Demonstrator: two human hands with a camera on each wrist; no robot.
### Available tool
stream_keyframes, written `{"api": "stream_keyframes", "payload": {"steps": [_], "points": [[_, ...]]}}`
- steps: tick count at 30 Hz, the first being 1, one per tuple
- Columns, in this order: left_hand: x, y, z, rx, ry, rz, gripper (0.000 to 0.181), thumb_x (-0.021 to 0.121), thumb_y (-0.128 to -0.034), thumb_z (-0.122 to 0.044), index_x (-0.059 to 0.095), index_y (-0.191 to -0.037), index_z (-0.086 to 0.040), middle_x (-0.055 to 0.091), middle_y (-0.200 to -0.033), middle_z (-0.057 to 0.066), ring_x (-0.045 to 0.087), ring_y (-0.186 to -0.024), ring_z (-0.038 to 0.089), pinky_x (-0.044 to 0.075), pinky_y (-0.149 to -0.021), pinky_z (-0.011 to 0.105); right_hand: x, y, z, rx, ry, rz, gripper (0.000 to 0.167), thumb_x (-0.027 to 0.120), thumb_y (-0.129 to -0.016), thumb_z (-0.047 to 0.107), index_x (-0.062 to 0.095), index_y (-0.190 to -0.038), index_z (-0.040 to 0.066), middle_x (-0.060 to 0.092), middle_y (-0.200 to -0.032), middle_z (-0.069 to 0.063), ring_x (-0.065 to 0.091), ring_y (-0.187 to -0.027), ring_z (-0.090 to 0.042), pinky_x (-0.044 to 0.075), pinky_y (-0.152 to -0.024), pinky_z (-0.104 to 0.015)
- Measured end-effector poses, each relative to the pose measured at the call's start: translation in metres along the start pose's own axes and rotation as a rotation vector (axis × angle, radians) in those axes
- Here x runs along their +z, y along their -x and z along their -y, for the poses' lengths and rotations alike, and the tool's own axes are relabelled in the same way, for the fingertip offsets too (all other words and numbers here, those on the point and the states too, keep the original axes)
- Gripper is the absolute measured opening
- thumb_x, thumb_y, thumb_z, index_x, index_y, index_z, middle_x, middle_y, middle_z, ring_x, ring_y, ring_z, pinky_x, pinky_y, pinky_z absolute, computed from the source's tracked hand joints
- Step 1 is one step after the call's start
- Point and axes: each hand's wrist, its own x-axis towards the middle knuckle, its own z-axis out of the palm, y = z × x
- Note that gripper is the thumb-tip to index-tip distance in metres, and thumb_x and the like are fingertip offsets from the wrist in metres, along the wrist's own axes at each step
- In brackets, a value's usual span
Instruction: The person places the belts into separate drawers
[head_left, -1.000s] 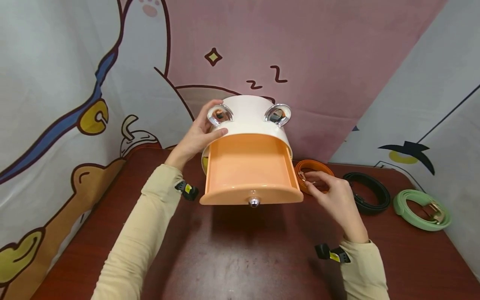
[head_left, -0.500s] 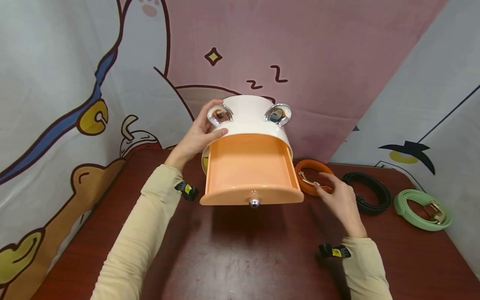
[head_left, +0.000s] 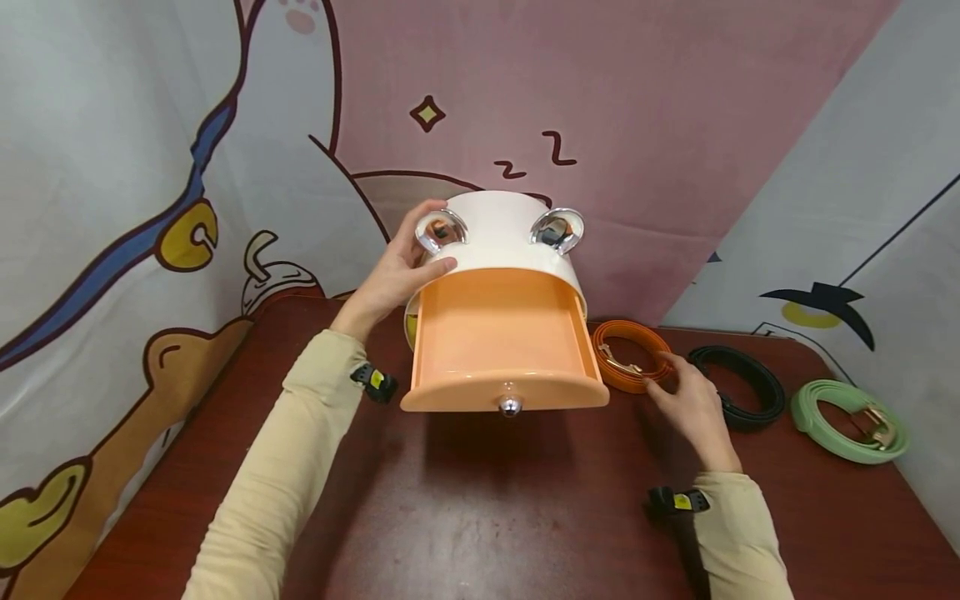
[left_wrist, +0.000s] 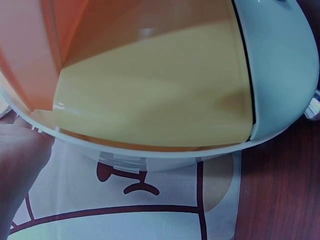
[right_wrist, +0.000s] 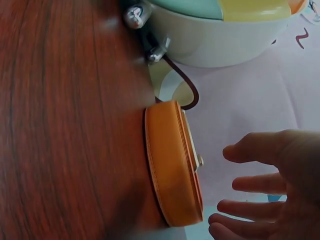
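Note:
A white desktop drawer box [head_left: 498, 233] with two shiny round ears stands at the back of the table, its orange drawer [head_left: 498, 329] pulled out with nothing in it. My left hand [head_left: 388, 282] grips the box's upper left side, thumb on the front beside an ear; the left wrist view catches part of that hand [left_wrist: 22, 160] at its edge. To the right of the drawer lies a coiled orange belt [head_left: 611, 375] with a gold buckle. My right hand [head_left: 693, 408] is beside it; in the right wrist view its fingers are spread and apart from the belt [right_wrist: 167, 165].
Further right lie a coiled black belt [head_left: 767, 392] and a coiled light green belt [head_left: 806, 412] with a gold buckle. A cartoon-printed cloth [head_left: 622, 100] hangs behind the dark red wooden table [head_left: 480, 533]. The open drawer juts out toward the front.
My right hand has drawn back to the right, away from the orange belt's buckle, leaving the belt where it lies. The left hand and the box have stayed still.

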Motion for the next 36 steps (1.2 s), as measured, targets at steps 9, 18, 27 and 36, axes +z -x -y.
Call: {"api": "stream_keyframes", "payload": {"steps": [9,18,27,36], "points": [[0.001,0.0,-0.001,-0.015,0.006,-0.006,0.072,0.063,-0.0898,0.005,0.029,-0.148,-0.02,0.043,-0.134,0.015,0.046,-0.119,0.025,0.042,-0.091,0.028,0.004,-0.003,-0.012,0.045,0.015,0.054,0.067,0.06,-0.094,0.025,0.033,-0.14,-0.015,0.045,-0.129,-0.039,0.045,-0.112,-0.057,0.036,-0.09,-0.066],[0.0,0.0,0.0,0.005,-0.007,-0.001,0.071,0.061,-0.0903,0.007,0.027,-0.148,-0.016,0.042,-0.134,0.018,0.047,-0.116,0.024,0.042,-0.09,0.027,0.015,-0.016,-0.018,0.087,0.03,0.039,0.067,0.052,-0.099,0.031,0.032,-0.138,-0.019,0.037,-0.13,-0.043,0.039,-0.116,-0.058,0.031,-0.093,-0.068],[0.001,0.001,-0.001,-0.005,0.004,0.0,0.07,0.061,-0.0903,0.007,0.028,-0.147,-0.018,0.045,-0.131,0.013,0.048,-0.114,0.021,0.042,-0.088,0.026,0.022,-0.028,-0.03,0.141,-0.187,0.081,0.07,0.054,-0.099,0.035,0.028,-0.143,-0.012,0.04,-0.132,-0.036,0.053,-0.106,-0.046,0.045,-0.087,-0.055],[0.001,0.0,-0.001,0.002,0.006,-0.002,0.071,0.061,-0.0899,0.008,0.028,-0.147,-0.017,0.044,-0.131,0.014,0.048,-0.114,0.021,0.041,-0.09,0.026,0.021,-0.04,-0.034,0.252,-0.557,0.191,0.067,0.057,-0.098,0.026,0.024,-0.152,0.003,0.043,-0.131,-0.025,0.06,-0.074,-0.005,0.052,-0.065,-0.023]]}}
